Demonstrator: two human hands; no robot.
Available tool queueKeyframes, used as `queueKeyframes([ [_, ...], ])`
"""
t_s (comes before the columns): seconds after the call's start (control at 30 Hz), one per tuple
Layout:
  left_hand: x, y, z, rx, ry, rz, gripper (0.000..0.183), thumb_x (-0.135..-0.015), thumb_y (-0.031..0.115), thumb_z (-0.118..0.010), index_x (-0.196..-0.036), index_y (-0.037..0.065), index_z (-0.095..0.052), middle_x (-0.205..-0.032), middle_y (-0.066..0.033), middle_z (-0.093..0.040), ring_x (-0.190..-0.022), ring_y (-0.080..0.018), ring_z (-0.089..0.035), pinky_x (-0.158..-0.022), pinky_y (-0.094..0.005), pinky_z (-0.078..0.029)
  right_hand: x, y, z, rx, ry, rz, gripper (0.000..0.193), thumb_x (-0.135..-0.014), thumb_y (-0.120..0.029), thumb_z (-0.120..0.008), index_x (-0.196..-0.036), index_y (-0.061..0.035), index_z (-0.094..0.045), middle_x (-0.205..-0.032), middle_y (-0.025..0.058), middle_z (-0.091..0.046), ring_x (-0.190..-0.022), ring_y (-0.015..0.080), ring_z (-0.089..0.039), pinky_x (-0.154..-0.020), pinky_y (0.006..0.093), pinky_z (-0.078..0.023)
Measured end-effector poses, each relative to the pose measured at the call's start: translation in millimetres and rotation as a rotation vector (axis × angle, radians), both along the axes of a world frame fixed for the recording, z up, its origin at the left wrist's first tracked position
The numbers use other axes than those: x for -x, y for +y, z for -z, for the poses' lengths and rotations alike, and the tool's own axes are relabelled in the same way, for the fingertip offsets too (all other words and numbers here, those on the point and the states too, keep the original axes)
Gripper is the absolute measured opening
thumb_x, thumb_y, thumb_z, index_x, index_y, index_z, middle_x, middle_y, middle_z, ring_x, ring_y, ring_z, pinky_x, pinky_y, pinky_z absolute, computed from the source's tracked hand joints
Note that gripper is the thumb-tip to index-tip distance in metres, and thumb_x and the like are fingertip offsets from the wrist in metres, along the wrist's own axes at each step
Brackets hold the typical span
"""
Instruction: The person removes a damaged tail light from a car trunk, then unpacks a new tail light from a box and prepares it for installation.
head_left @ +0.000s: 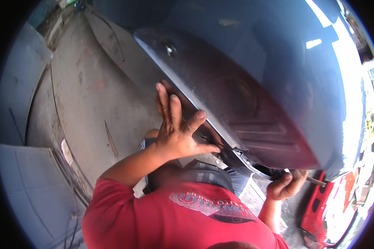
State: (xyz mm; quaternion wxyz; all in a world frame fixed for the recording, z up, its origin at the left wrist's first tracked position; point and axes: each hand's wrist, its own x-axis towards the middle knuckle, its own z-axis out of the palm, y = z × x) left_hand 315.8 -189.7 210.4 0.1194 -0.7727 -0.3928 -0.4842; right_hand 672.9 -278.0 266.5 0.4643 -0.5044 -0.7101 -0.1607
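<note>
A large glossy dark blue-grey car body panel (253,50) fills the upper right, with my red shirt mirrored in it. My left hand (178,128) is open, fingers spread, at the panel's pale lower edge (183,87); the fingertips lie on or just under that edge. At the panel's lower right corner, my right hand (287,186) is closed on a thin bar-like tool (316,181), whose end sticks out to the right. The tool's other end is hidden behind my fingers and the panel. A dark curved strip (253,167) runs along the edge between my hands.
A red car part (329,207) lies at the lower right. Grey flat panels (27,182) stand along the left side. The concrete floor (87,83) stretches between them and the car. A small round fitting or hole (169,49) shows in the panel.
</note>
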Motion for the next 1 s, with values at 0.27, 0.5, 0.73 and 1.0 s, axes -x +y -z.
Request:
queueKeyframes([
  [0.27, 62.5, -80.1, -22.9, 0.877, 0.179, -0.006, 0.107, -0.087, 0.036, -0.088, -0.173, 0.016, -0.028, -0.169, -0.0324, -0.034, -0.158, -0.0569, -0.028, -0.122, -0.0655, -0.037, -12.3, -13.5, -17.7, 0.531, 0.033, -0.125, 0.025, -0.1, 0.0, -0.054, -0.118, 0.0004, -0.072, -0.107, 0.0225, -0.073, -0.094, 0.0443, -0.067, -0.088, 0.0481, -0.051],
  [0.5, 71.4, -176.0, -60.7, 1.749, 0.142, -0.058, 0.056, -0.094, 0.032, -0.08, -0.141, 0.005, -0.068, -0.132, -0.0275, -0.073, -0.125, -0.0428, -0.07, -0.109, -0.0474, -0.055, -49.3, -84.0, -107.4, 0.936, -0.122, 0.073, 0.009, -0.1, -0.006, -0.063, -0.108, -0.0034, -0.065, -0.109, 0.017, -0.064, -0.104, 0.0412, -0.057, -0.092, 0.0529, -0.044],
  [0.73, 8.2, -203.2, -56.7, 1.798, -0.344, -0.02, 0.046, -0.098, 0.04, -0.079, -0.128, 0.005, -0.075, -0.114, -0.0207, -0.081, -0.109, -0.0316, -0.079, -0.094, -0.0402, -0.061, -153.6, -224.8, -147.3, 1.224, -0.15, 0.359, 0.013, -0.107, -0.013, -0.06, -0.103, -0.0021, -0.065, -0.098, 0.0204, -0.065, -0.095, 0.0433, -0.06, -0.084, 0.0518, -0.047],
  [1.0, -72.5, -175.9, -55.5, 1.645, -1.171, -0.453, 0.043, -0.11, 0.04, -0.064, -0.138, 0.007, -0.066, -0.131, -0.011, -0.072, -0.106, -0.0237, -0.073, -0.089, -0.0392, -0.058, -269.7, -285.1, -113.8, 1.46, 0.034, 0.397, 0.018, -0.107, -0.015, -0.06, -0.098, -0.0026, -0.067, -0.094, 0.0225, -0.069, -0.09, 0.0469, -0.067, -0.08, 0.0553, -0.051],
])
